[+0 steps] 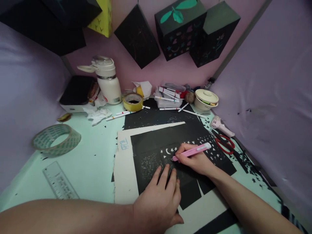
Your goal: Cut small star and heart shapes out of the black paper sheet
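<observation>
My right hand (pixel 191 160) is closed around a pink craft knife (pixel 195 150), whose tip rests at the black paper (pixel 156 144) just below some cut-out shapes. These cut-outs, a moon and several stars, show pale through the sheet. Left of them the paper carries a patch of fine light drawn marks. My left hand (pixel 159 200) lies flat on the lower part of the black paper, fingers spread, holding nothing. Under the black paper is a cream board (pixel 123 182) with a ragged left edge.
A clear ruler (pixel 60 180) and a wide tape roll (pixel 41 143) lie left. Red-handled scissors (pixel 227 150) and a glue gun (pixel 221 126) lie right, among black scraps. Along the back stand a white bottle (pixel 109 86), yellow tape (pixel 133 105), markers and a lidded bowl (pixel 206 100). Black boxes (pixel 180 32) hang above.
</observation>
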The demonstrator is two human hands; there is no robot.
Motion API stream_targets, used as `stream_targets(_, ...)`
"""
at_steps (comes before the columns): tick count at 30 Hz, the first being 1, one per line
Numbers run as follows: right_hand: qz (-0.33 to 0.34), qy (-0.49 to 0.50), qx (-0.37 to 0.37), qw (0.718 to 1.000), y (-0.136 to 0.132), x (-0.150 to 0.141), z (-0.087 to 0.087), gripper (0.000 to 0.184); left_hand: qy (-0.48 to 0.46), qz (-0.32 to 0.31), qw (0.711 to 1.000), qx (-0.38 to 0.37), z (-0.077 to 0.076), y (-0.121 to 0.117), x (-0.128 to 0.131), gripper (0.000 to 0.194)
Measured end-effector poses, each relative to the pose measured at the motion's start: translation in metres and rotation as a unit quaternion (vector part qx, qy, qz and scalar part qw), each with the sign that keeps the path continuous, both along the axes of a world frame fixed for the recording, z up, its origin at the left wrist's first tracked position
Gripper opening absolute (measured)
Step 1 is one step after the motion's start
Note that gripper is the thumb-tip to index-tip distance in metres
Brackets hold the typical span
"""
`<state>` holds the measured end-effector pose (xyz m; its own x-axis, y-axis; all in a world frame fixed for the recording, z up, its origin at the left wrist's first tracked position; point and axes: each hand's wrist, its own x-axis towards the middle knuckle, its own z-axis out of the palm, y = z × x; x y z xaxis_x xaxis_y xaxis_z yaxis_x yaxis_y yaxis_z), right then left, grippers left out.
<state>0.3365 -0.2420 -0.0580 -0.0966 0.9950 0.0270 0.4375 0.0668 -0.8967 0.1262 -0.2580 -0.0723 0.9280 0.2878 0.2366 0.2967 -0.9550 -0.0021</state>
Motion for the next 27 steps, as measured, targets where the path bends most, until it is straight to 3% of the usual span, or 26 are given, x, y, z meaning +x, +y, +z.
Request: stream_targets(27, 0.002, -0.010, -0.016, 1.000, 0.0003, -0.0003, -0.0019, 0.012, 0.001, 0.003, 1.000, 0.010, -0.0021, -0.0004, -0.0001, 0.074)
